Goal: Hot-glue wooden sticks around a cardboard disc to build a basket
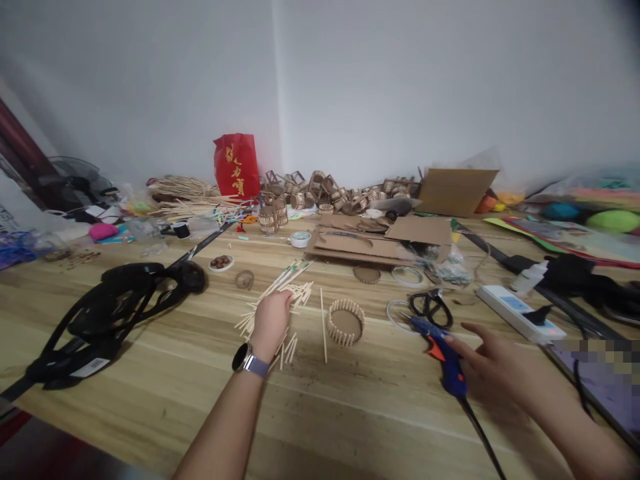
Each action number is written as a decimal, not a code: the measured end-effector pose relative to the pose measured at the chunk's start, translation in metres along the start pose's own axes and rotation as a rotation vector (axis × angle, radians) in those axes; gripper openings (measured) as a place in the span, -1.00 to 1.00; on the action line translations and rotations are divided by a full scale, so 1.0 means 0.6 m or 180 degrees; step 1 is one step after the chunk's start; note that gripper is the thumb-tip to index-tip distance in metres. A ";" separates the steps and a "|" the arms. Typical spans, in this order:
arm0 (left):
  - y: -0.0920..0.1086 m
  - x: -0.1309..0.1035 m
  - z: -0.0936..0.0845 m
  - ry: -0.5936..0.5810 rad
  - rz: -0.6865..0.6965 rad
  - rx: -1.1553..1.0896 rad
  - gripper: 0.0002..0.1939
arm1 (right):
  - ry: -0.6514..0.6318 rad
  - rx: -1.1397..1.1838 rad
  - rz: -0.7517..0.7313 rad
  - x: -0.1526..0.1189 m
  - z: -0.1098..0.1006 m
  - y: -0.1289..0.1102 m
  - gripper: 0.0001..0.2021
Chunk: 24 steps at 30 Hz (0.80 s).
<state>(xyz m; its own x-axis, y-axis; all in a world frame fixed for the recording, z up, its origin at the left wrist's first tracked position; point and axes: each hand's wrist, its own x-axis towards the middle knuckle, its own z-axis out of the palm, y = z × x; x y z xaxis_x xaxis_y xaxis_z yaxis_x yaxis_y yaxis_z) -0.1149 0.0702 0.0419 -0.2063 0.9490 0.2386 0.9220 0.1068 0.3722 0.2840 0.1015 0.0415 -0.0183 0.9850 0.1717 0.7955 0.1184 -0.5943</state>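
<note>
My left hand (273, 321), with a watch on its wrist, is over a loose pile of thin wooden sticks (301, 293). Its fingers look curled in; what they hold is hidden. To its right, one stick (323, 327) lies apart beside a round cardboard base (346, 323) ringed with short upright sticks. A blue hot glue gun (453, 370) with an orange trigger lies on the table at right. My right hand (493, 360) is beside it, fingers apart and outstretched, one fingertip at the back of the gun but not wrapped round it.
Black-handled scissors (431, 308) and a white power strip (520, 313) are at right. A black frame-like object (115, 313) lies at left. Farther back are a bowl of brown beads (221, 263), cardboard pieces (370, 247), a red bag (237, 167) and several finished stick baskets (345, 197).
</note>
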 end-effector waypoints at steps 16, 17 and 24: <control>0.121 -0.067 0.001 -0.2142 0.0569 -0.4285 -0.34 | -0.1409 0.0807 -0.1716 -0.033 0.058 -0.267 -0.83; 0.122 -0.068 0.003 -0.2162 0.0594 -0.4231 -0.35 | -0.1468 0.0833 -0.1679 -0.031 0.059 -0.265 -0.83; 0.091 -0.047 0.022 -0.0175 0.0865 -0.2032 -0.45 | -0.1280 0.0146 -0.1745 0.009 0.061 -0.223 -0.83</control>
<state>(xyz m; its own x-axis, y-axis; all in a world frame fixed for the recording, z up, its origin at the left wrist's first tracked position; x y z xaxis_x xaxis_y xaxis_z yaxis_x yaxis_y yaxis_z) -0.0543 0.0530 0.0433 0.0371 0.9328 0.3585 0.5618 -0.3162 0.7644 0.1555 0.0954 0.0931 -0.6423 0.7501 0.1574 0.5807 0.6103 -0.5389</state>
